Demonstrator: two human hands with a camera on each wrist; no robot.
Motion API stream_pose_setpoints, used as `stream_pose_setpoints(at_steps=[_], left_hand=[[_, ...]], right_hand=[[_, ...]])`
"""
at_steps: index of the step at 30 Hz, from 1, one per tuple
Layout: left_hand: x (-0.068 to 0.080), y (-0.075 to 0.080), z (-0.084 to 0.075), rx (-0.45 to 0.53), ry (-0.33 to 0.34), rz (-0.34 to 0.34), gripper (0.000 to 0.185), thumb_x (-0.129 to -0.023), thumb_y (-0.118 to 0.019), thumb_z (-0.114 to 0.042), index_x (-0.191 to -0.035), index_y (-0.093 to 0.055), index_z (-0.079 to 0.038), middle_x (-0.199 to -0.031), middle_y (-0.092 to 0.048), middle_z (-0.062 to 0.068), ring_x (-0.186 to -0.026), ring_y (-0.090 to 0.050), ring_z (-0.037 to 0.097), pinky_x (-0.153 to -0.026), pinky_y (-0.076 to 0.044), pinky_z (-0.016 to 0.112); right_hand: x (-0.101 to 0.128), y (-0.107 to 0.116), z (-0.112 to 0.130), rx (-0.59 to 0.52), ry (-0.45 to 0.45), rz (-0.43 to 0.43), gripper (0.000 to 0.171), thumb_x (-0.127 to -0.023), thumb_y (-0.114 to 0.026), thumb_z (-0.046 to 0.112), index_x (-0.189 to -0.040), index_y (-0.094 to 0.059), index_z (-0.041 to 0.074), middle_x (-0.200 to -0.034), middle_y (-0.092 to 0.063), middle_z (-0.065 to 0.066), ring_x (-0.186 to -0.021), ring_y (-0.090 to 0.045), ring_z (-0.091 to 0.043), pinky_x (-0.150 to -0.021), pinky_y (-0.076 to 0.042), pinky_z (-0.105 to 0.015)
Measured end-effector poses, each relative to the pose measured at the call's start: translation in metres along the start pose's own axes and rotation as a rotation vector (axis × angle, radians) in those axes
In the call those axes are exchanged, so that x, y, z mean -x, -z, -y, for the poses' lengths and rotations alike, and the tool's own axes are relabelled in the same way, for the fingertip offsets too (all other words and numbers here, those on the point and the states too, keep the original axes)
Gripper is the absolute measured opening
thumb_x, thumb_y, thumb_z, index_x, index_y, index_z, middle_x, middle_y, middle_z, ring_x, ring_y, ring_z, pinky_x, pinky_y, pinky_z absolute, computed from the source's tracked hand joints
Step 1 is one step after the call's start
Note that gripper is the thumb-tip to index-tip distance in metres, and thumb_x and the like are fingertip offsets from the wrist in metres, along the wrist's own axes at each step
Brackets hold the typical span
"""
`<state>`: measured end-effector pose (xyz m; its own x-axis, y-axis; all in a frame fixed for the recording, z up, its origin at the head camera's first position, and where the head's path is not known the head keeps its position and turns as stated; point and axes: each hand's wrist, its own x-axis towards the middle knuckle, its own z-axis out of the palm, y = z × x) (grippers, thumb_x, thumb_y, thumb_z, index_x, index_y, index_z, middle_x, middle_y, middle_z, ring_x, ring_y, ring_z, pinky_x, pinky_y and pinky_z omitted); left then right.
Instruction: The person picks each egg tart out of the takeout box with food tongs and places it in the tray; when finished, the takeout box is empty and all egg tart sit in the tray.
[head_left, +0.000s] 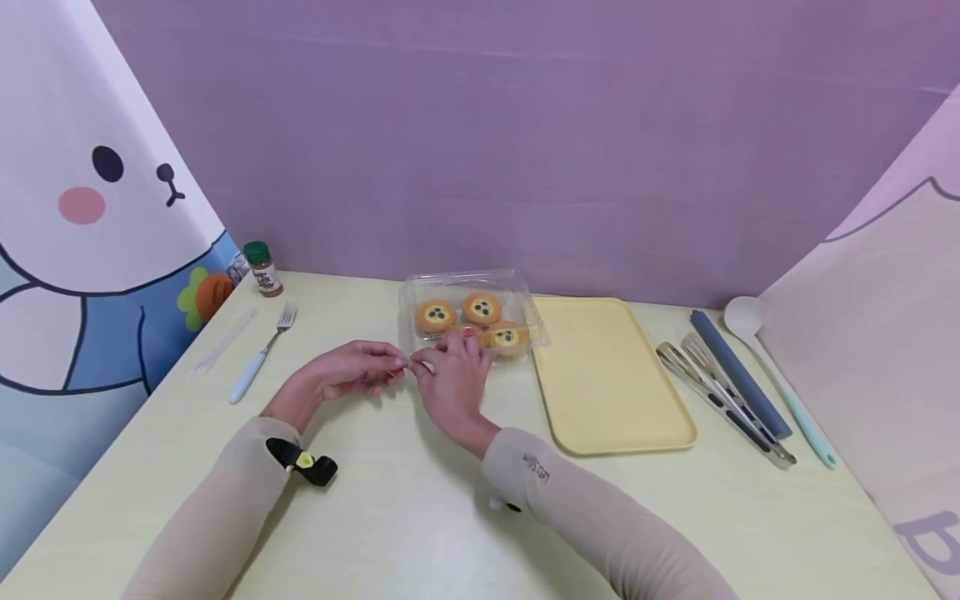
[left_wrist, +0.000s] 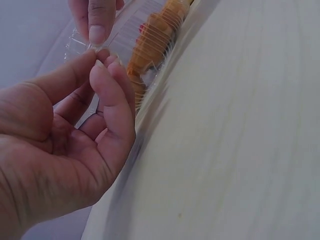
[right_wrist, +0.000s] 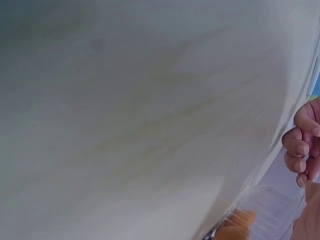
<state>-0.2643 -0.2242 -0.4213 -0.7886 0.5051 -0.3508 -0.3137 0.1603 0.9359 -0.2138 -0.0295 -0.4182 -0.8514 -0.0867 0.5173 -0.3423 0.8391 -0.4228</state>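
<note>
A clear plastic container (head_left: 517, 287) holds several round golden tarts (head_left: 482, 308) with dark spots on top. At its near left corner, my left hand (head_left: 360, 368) pinches a bit of clear plastic between thumb and fingertip. My right hand (head_left: 453, 387) meets it there, thumb and forefinger pinching the same corner, while its other fingers lie over the container's front edge. The left wrist view shows the fingertips of both hands almost touching at the clear plastic (left_wrist: 75, 46). In the right wrist view the right hand (right_wrist: 311, 215) is mostly cut off.
A yellow tray (head_left: 615, 375) lies right of the container. Beyond it are metal tongs (head_left: 720, 400), a dark blue stick-like object (head_left: 742, 375) and a ladle (head_left: 746, 317). On the left are a fork (head_left: 262, 354), a thin clear wrapper (head_left: 223, 343) and a green-capped spice jar (head_left: 263, 271).
</note>
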Motion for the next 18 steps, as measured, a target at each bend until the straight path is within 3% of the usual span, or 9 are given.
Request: stream_pose_setpoints(at_steps=[6,18], left_hand=[[-0.0008,0.001,0.0004,-0.011,-0.027,0.007,0.009,-0.102,-0.059,-0.019,-0.102,-0.067,-0.016,-0.092,-0.066,-0.002,-0.08,-0.061,0.008,-0.065,-0.051,0.02],[-0.0049,-0.0014,0.002,0.008,-0.056,0.01,0.012,-0.103,-0.054,-0.012,-0.096,-0.063,-0.013,-0.086,-0.063,-0.003,-0.078,-0.06,0.008,-0.07,-0.054,0.022]], right_hand=[[-0.0008,-0.0022,0.0017,-0.018,-0.018,-0.017,0.007,-0.088,-0.077,0.032,-0.092,-0.081,0.028,-0.096,-0.06,0.003,-0.101,-0.049,-0.019,-0.096,-0.033,-0.044],[-0.0072,-0.005,0.0072,-0.052,0.002,-0.151,0.006,-0.088,-0.077,0.024,-0.091,-0.081,0.022,-0.095,-0.065,0.002,-0.098,-0.051,-0.02,-0.095,-0.033,-0.045]])
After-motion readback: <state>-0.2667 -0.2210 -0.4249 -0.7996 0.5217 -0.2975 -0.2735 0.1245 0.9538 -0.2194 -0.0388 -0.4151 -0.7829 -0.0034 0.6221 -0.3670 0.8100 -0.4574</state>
